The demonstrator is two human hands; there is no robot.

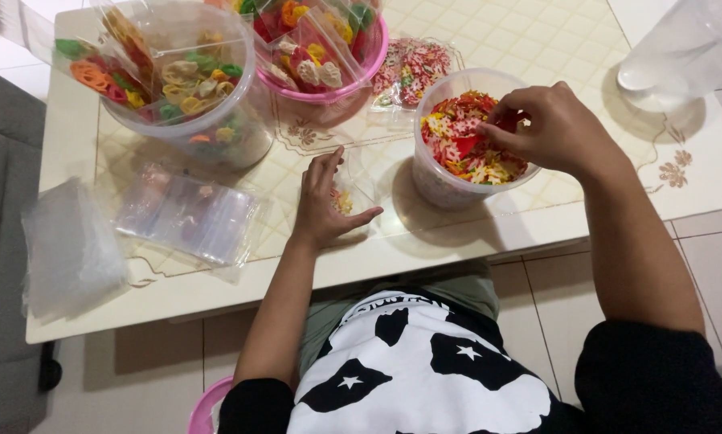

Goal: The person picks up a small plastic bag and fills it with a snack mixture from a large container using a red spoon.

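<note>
Black-and-white shirt (425, 370) fills the bottom of the view, nearest the camera, with black sleeves either side and a bit of a pink tub rim (202, 410) low by the left elbow. Both forearms reach up onto the pale desk (457, 241).

Left hand (326, 201) lies on a small clear bag (346, 197) on the desk — fingers spread, thumb out to the right, pinning the bag down rather than gripping it. A few yellow-orange pieces show inside the bag, just beside the thumb.

Right hand (550, 128) is over the clear round tub (465, 141) to the right of the left hand, fingertips bunched together down in the mix of small red, yellow, green and white snack pieces (465, 153). Cannot tell if anything is pinched — fingertips are buried.

Left of the left hand: a loose stack of empty clear zip bags (188, 213), and further left a cloudy plastic bundle (67, 249) at the desk edge. Beyond the left hand, a big clear tub (184, 88) of filled bags of coloured ring-shaped crackers, and beside it a pink basin (329, 56) with more filled bags. One flat filled bag (413, 72) lies between the pink basin and the round tub. Beyond the right hand, a clear jug (682, 52) at the corner.
</note>
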